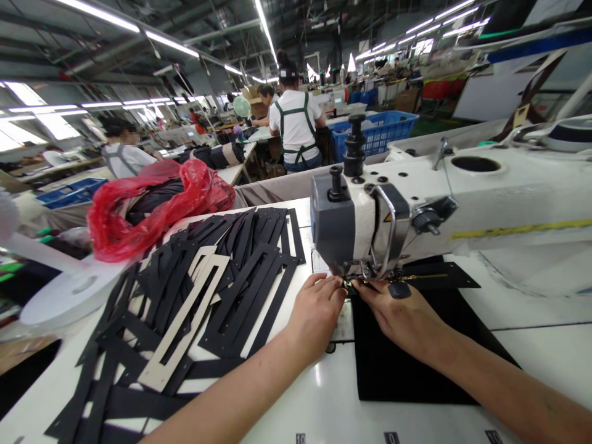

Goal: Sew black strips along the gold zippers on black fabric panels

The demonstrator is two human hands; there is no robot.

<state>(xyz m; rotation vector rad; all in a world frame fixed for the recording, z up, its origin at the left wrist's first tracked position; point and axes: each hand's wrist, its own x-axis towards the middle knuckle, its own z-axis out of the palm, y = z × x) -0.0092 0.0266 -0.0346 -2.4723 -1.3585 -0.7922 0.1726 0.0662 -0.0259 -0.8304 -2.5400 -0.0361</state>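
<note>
At the needle area of a white and grey sewing machine (370,216), both hands are close together. My left hand (317,311) is just left of the presser foot, fingers curled and pressed together; what is between its fingertips is hidden. To the right of the foot, my right hand (404,314) has its fingers closed on the edge of a black fabric piece (393,376), which lies flat beneath the wrist. Behind that hand, a black strip with a gold-toothed zipper (439,275) sticks out to the right. The fingertips partly cover the stitching spot.
A heap of black slotted frames (250,296), with a beige slotted frame (185,327) on top, covers the table's left side. Beyond it sits a red plastic bag (152,203). A white round stand (69,290) is at far left. Co-workers and a blue crate (383,129) are farther back.
</note>
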